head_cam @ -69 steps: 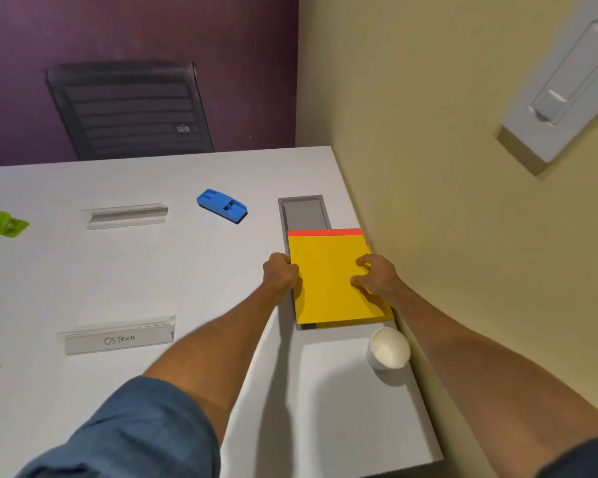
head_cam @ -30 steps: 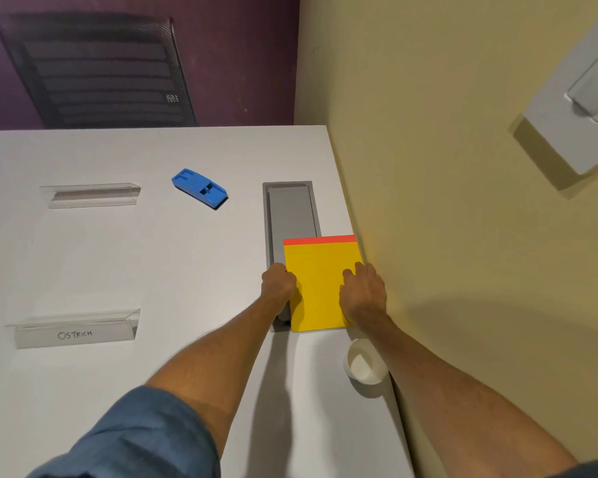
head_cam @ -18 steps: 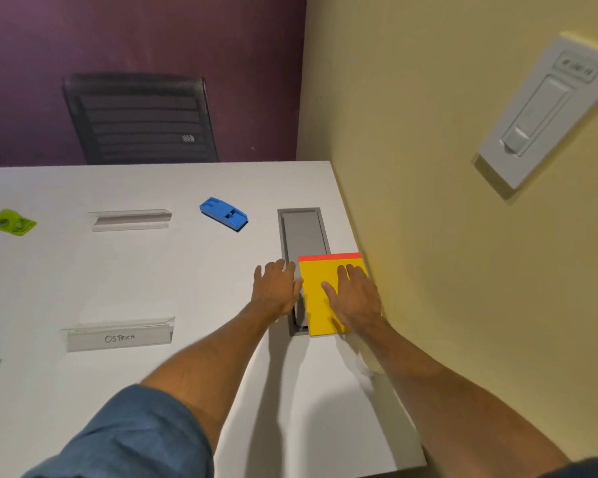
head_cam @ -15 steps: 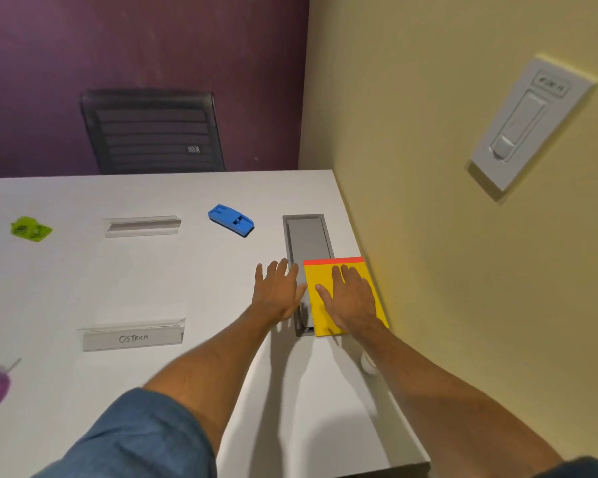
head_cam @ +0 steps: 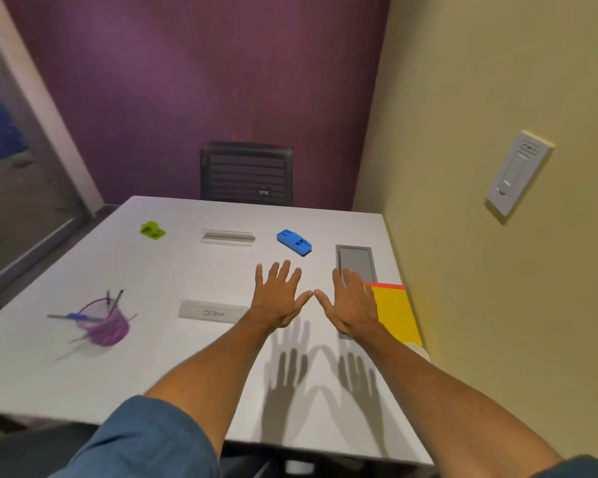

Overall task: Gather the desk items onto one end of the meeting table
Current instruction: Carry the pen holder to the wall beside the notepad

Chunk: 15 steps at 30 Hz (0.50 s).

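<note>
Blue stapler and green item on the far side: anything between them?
Yes. In the head view, a clear empty nameplate holder lies between the blue stapler and the green item, apart from both.

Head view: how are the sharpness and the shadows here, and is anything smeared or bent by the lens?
Head view: both hands, left and right, are spread, empty and fairly sharp, and throw distinct finger shadows onto the table on the side nearer the wearer; the purple mesh pen cup and the lettering on the near name plate are blurred; the wide lens tilts the light switch.
</note>
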Tool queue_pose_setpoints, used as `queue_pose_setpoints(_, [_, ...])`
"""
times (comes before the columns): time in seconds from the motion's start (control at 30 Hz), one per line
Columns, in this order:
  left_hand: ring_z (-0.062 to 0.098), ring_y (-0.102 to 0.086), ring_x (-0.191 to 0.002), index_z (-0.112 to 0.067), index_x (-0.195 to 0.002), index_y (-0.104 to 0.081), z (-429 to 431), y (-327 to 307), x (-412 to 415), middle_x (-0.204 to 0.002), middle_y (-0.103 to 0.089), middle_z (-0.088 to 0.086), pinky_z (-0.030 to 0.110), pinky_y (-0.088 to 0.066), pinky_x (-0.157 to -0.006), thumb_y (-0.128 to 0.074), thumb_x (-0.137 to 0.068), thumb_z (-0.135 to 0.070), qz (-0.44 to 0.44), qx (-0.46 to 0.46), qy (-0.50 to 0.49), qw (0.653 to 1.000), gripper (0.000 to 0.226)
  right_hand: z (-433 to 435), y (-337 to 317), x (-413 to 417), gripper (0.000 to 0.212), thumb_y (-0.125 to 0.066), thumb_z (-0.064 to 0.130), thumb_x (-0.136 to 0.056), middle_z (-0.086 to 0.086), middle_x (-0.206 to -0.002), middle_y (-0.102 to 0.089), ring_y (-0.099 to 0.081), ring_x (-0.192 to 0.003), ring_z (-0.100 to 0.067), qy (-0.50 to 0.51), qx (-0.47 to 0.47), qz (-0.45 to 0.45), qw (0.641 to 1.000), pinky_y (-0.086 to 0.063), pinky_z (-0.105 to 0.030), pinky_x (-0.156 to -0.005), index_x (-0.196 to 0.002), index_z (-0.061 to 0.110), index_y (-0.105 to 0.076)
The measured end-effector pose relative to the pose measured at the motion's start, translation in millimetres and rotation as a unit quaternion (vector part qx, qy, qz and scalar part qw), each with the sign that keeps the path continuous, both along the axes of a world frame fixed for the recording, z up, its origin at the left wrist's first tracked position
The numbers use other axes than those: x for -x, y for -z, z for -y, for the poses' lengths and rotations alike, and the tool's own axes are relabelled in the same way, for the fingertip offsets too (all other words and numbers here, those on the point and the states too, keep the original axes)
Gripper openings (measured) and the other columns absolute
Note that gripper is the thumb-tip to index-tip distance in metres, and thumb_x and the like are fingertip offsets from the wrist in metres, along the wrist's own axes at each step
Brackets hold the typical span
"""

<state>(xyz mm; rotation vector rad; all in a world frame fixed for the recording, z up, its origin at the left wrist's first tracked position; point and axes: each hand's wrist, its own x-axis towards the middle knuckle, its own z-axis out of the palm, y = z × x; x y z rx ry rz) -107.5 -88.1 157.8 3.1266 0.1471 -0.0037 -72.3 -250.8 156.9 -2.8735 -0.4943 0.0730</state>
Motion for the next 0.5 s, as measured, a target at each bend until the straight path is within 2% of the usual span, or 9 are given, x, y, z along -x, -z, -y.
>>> queue_pose_setpoints(0.27, [0.028,-0.004,-0.149,-0.023,-0.153,-0.012,-41.5,-33.7,124.0,-0.162,-0.005,0.007,0.055,0.006,-0.116,-0.017,-0.097,-0.059,0.015,0.0,-0.092,0.996,0.067,-52.2,-24.8,84.0,0.078,-0.02,0.065,-0.094,-0.008,-0.163,-0.004,-0.001,-0.15,-0.026,-0.107,-0.02,0.003,0.994,-0.004,-0.046,-0.121,-0.154,0.018,-0.008])
queue_pose_setpoints(0.5, [0.028,-0.008,-0.148,-0.024,-0.153,-0.016,-99.5,-34.5,195.6,-0.162,-0.01,0.006,0.056,0.003,-0.116,-0.02,-0.097,-0.06,0.032,0.002,-0.16,0.987,0.067,-119.3,-36.1,132.1,0.076,-0.022,0.065,-0.094,-0.007,-0.163,-0.004,-0.001,-0.15,-0.026,-0.192,-0.027,0.021,0.981,-0.003,-0.045,-0.121,-0.154,0.02,-0.008])
